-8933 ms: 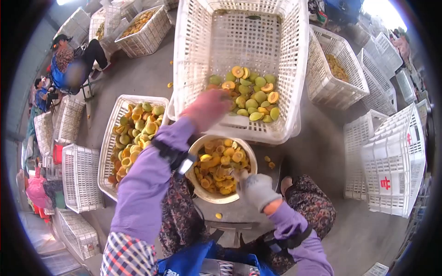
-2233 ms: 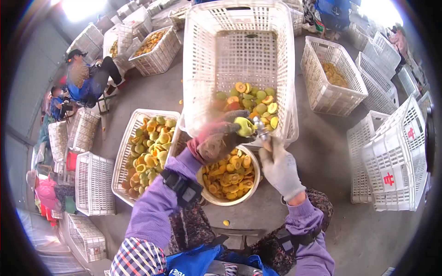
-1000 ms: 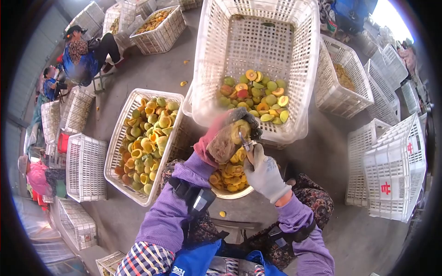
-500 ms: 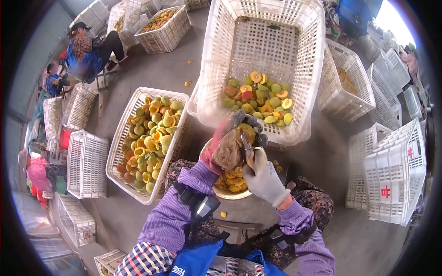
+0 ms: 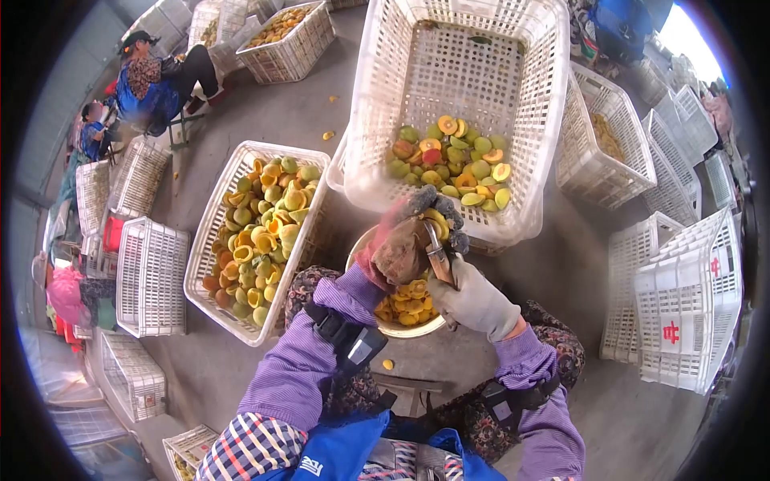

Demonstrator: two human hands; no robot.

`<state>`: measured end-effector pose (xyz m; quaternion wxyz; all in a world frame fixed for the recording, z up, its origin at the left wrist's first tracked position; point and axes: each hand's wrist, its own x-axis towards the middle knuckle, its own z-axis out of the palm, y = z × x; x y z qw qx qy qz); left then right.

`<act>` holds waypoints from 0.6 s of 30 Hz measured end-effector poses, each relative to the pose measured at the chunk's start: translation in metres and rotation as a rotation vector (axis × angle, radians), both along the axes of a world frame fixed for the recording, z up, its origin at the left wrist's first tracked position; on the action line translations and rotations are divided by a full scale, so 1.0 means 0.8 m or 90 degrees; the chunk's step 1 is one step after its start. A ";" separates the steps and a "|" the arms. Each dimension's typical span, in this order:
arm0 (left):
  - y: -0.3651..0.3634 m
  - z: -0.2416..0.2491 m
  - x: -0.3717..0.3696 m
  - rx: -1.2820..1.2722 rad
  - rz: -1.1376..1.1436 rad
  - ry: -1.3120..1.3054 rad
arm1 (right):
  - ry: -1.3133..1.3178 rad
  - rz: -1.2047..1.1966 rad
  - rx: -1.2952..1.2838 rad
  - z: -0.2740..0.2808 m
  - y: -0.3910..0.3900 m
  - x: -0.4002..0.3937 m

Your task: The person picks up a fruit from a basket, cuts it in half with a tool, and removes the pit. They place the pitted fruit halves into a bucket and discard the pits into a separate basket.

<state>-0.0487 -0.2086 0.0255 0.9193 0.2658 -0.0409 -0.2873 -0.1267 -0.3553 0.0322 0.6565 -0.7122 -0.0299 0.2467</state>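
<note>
My left hand (image 5: 403, 240), in a dirty pink and grey glove, is closed around a yellow-green fruit (image 5: 438, 224). In a white glove, my right hand (image 5: 475, 301) grips a small curved tool (image 5: 438, 258) with a wooden handle, its metal end against the fruit. Below both hands stands a round bowl (image 5: 407, 330) with orange fruit pieces (image 5: 407, 306). A large white crate (image 5: 362, 167) beyond my hands holds green and orange fruit (image 5: 453, 160). Hollowed fruit halves (image 5: 262, 236) fill a lower white crate (image 5: 195, 255) on the left.
White crates (image 5: 151, 276) line the left side, and more crates (image 5: 678, 321) stand at the right. A seated person (image 5: 148, 84) in a blue apron is at the upper left. A small fruit piece (image 5: 388, 365) lies on the floor near my legs.
The tool and my right hand have turned, so the wooden handle shows more clearly. My left hand has shifted slightly with the fruit. The view has moved a little.
</note>
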 end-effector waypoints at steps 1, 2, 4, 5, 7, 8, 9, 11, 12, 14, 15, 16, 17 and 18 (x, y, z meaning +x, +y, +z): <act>0.000 0.000 0.003 0.008 0.000 0.056 | 0.070 0.007 0.053 0.011 0.002 0.001; 0.001 0.003 0.003 0.043 0.012 -0.001 | 0.083 0.004 0.078 0.017 0.005 0.000; 0.002 0.010 0.003 0.113 0.033 -0.112 | 0.111 -0.004 0.129 0.025 0.010 -0.001; 0.003 0.008 0.005 0.126 0.031 -0.133 | 0.102 -0.001 0.129 0.023 0.010 -0.001; 0.007 0.004 0.013 0.155 0.023 -0.176 | 0.085 0.000 0.132 0.017 0.012 -0.001; 0.009 0.004 0.015 0.176 0.020 -0.196 | 0.097 0.003 0.135 0.020 0.012 -0.001; 0.013 0.003 0.016 0.197 0.018 -0.216 | 0.110 0.006 0.138 0.026 0.012 0.000; 0.017 0.003 0.012 0.175 0.000 -0.205 | -0.039 0.026 0.024 0.021 0.011 -0.002; 0.018 0.004 0.006 0.131 -0.015 -0.173 | -0.200 0.043 -0.092 0.004 0.007 -0.004; 0.020 0.003 -0.003 0.051 -0.048 -0.129 | -0.395 0.033 -0.224 -0.018 0.009 -0.010; 0.020 0.002 -0.003 0.014 -0.071 -0.121 | -0.431 0.000 -0.242 -0.025 0.012 -0.012; 0.019 -0.001 -0.003 -0.027 -0.092 -0.112 | -0.466 -0.030 -0.263 -0.031 0.012 -0.012; 0.016 -0.004 -0.003 0.051 -0.048 -0.130 | -0.505 -0.019 -0.287 -0.039 0.010 -0.011; 0.014 -0.006 -0.004 0.130 -0.005 -0.146 | -0.542 -0.009 -0.311 -0.046 0.009 -0.011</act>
